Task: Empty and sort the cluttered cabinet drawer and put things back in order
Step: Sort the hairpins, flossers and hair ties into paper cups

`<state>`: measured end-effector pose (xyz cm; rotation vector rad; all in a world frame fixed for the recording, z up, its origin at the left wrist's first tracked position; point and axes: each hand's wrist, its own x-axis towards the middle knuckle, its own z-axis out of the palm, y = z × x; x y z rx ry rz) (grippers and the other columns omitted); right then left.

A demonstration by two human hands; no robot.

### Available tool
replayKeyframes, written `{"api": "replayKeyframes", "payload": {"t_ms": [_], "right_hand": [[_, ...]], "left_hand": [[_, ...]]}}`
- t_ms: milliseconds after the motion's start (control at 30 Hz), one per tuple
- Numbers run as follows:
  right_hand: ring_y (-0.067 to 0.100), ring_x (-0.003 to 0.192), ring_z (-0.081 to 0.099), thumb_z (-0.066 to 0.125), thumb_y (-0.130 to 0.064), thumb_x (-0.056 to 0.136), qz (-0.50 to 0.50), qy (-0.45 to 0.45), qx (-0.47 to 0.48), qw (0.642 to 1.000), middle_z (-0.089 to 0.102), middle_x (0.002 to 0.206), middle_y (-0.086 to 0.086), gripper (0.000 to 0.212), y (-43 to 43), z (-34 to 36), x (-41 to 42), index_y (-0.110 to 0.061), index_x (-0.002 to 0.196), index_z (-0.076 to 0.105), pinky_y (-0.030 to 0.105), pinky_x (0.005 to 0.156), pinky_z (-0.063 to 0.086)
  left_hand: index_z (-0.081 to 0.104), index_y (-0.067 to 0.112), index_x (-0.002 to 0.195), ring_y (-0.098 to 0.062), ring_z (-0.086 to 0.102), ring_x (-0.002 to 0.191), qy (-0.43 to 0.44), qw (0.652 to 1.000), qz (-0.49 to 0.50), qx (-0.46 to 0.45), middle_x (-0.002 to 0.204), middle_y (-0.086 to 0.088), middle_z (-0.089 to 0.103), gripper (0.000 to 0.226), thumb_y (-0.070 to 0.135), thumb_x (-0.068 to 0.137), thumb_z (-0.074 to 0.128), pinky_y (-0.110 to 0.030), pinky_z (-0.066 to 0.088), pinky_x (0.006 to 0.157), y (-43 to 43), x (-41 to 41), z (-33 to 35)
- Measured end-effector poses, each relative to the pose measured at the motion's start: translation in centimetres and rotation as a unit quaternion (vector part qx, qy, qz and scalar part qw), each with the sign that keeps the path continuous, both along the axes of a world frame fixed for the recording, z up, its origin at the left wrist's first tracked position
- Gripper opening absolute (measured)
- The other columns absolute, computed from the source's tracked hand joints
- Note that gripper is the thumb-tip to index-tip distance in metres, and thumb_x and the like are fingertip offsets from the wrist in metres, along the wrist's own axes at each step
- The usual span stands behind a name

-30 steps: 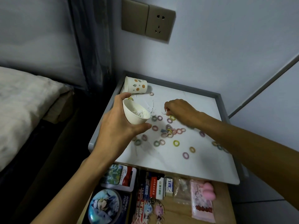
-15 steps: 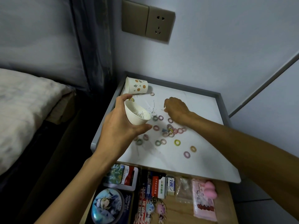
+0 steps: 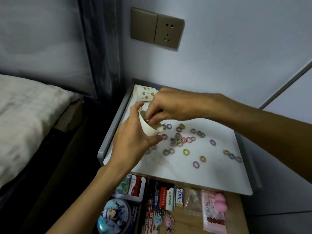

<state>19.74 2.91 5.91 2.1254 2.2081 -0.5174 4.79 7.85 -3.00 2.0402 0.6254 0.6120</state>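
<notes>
My left hand (image 3: 133, 141) grips a plain white paper cup (image 3: 149, 130), tilted, above the left part of the white cabinet top (image 3: 202, 173). My right hand (image 3: 170, 105) reaches over the cup's mouth, its fingertips inside the rim pinching a small white piece too small to identify. Several small coloured hair ties (image 3: 185, 152) lie scattered over the top. A second paper cup (image 3: 143, 93) with an orange dot pattern lies on its side in the back left corner.
The open drawer (image 3: 236, 215) below holds a round picture tin (image 3: 113, 215), a card box (image 3: 133, 186), an eraser (image 3: 179, 196), keychains and a pink packet (image 3: 214, 211). A bed (image 3: 25, 115) stands to the left. A wall socket (image 3: 157, 29) is above.
My right hand lifted from the tabletop among the hair ties and moved left to the cup's mouth. The left hand with the cup stayed nearly in place.
</notes>
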Motion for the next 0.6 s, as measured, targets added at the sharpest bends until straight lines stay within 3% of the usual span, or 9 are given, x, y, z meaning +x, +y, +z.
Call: {"api": "replayKeyframes", "payload": {"t_ms": [67, 133, 233, 267, 333, 433, 533, 600], "right_hand": [[0.012, 0.073, 0.062, 0.064, -0.019, 0.088, 0.016, 0.015, 0.011, 1.0, 0.07, 0.081, 0.0, 0.011, 0.2, -0.7, -0.2, -0.014, 0.087, 0.074, 0.03, 0.071, 0.048], [0.006, 0.076, 0.064, 0.068, -0.02, 0.088, -0.029, 0.092, 0.046, 0.994, 0.072, 0.09, -0.007, 0.011, 0.0, -0.7, 0.2, -0.02, 0.096, 0.075, 0.023, 0.073, 0.05], [0.01, 0.068, 0.066, 0.066, -0.015, 0.092, -0.186, 0.282, 0.152, 0.929, 0.072, 0.086, 0.0, 0.011, -0.6, -0.9, 1.9, -0.01, 0.098, 0.073, 0.025, 0.068, 0.056], [0.014, 0.066, 0.065, 0.065, -0.014, 0.093, -0.248, 0.303, 0.181, 0.902, 0.071, 0.083, 0.006, 0.013, -0.5, -1.5, 3.0, -0.005, 0.098, 0.073, 0.028, 0.065, 0.057], [0.017, 0.067, 0.063, 0.065, -0.024, 0.094, -0.351, 0.237, 0.154, 0.893, 0.07, 0.082, 0.011, 0.023, -0.4, -3.6, 5.2, -0.002, 0.096, 0.072, 0.029, 0.061, 0.053], [0.017, 0.067, 0.056, 0.061, -0.05, 0.091, -0.419, 0.062, -0.013, 0.906, 0.064, 0.084, 0.01, 0.045, 0.7, -7.8, 6.9, -0.006, 0.081, 0.062, 0.027, 0.056, 0.041], [0.026, 0.1, 0.06, 0.06, -0.058, 0.088, -0.458, 0.02, -0.029, 0.888, 0.063, 0.113, 0.013, 0.057, 2.4, -11.1, 7.1, -0.005, 0.107, 0.06, 0.029, 0.072, 0.041], [0.029, 0.109, 0.06, 0.064, -0.057, 0.086, -0.482, 0.004, 0.004, 0.876, 0.063, 0.12, 0.012, 0.058, 3.6, -12.3, 6.9, -0.007, 0.117, 0.059, 0.03, 0.074, 0.041]], "left_hand": [[0.033, 0.032, 0.141, -0.012, 0.064, 0.095, -0.008, 1.0, -0.001, 0.0, 0.105, 0.012, 0.063, 0.096, 0.027, 0.064, 0.091, -0.036, 0.056, 0.08, -0.1, 0.0, 0.0], [0.033, 0.033, 0.139, -0.012, 0.064, 0.098, -0.014, 1.0, 0.009, -0.001, 0.109, 0.013, 0.062, 0.096, 0.026, 0.063, 0.091, -0.036, 0.056, 0.081, 0.1, -0.1, 0.0], [0.034, 0.032, 0.14, -0.013, 0.062, 0.1, -0.018, 0.999, 0.028, -0.002, 0.11, 0.015, 0.057, 0.098, 0.027, 0.062, 0.092, -0.029, 0.054, 0.078, 0.8, -0.2, -0.1], [0.034, 0.031, 0.141, -0.012, 0.061, 0.1, -0.021, 0.999, 0.035, -0.005, 0.11, 0.016, 0.056, 0.098, 0.027, 0.062, 0.092, -0.023, 0.052, 0.077, 1.1, -0.2, -0.1], [0.035, 0.031, 0.14, -0.013, 0.06, 0.102, -0.022, 0.998, 0.052, -0.002, 0.109, 0.017, 0.054, 0.096, 0.027, 0.063, 0.092, -0.018, 0.05, 0.077, 1.4, -0.5, 0.1], [0.034, 0.032, 0.141, -0.017, 0.061, 0.108, -0.011, 0.996, 0.076, 0.042, 0.113, 0.015, 0.057, 0.095, 0.031, 0.065, 0.09, -0.034, 0.051, 0.088, 2.0, -1.1, 0.6], [0.033, 0.031, 0.143, -0.018, 0.061, 0.109, -0.013, 0.995, 0.09, 0.049, 0.122, 0.008, 0.062, 0.098, 0.035, 0.064, 0.091, -0.04, 0.052, 0.091, 2.5, -1.5, 0.7], [0.034, 0.032, 0.142, -0.018, 0.062, 0.107, -0.015, 0.995, 0.094, 0.041, 0.12, 0.008, 0.062, 0.098, 0.035, 0.063, 0.092, -0.042, 0.054, 0.089, 2.8, -1.5, 0.6]]}}
